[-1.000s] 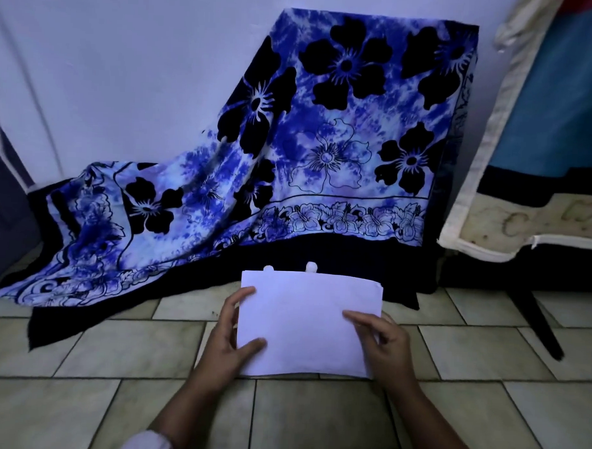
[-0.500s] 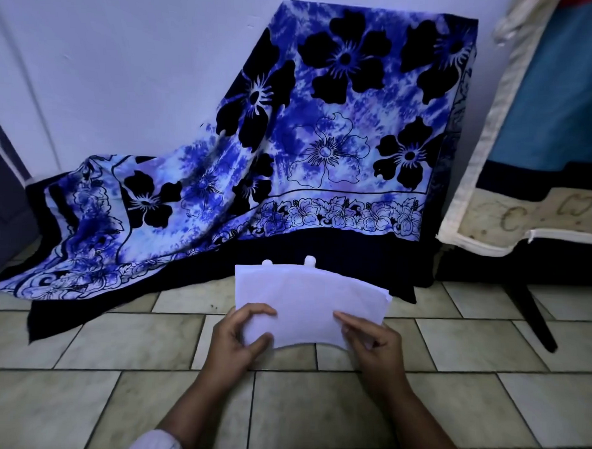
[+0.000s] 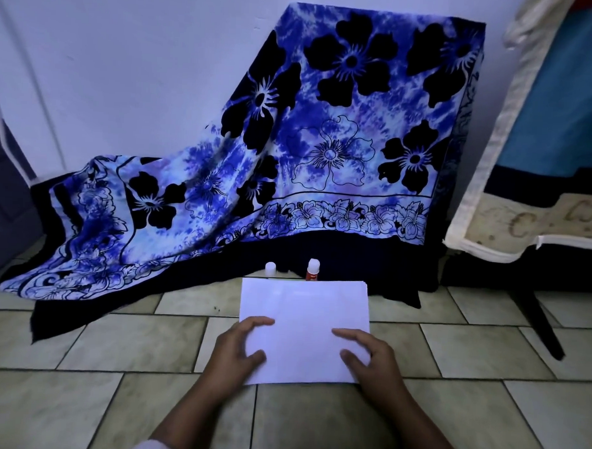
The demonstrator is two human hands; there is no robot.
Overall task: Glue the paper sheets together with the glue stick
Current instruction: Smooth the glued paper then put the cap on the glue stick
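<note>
The left hand (image 3: 236, 351) lies spread on the left edge of the paper sheets (image 3: 305, 312), with fingertips and thumb pressing down. The right hand (image 3: 373, 359) presses likewise at their 4 o'clock corner. The sheets lie flat on the tiled floor (image 3: 116, 345). At their 12 o'clock the glue stick (image 3: 312, 271) stands upright, a red tube with a white top; I cannot tell whether that top is cap or glue. A small white cap (image 3: 270, 267) sits at 11 o'clock, before the blue floral cloth (image 3: 324, 141).
</note>
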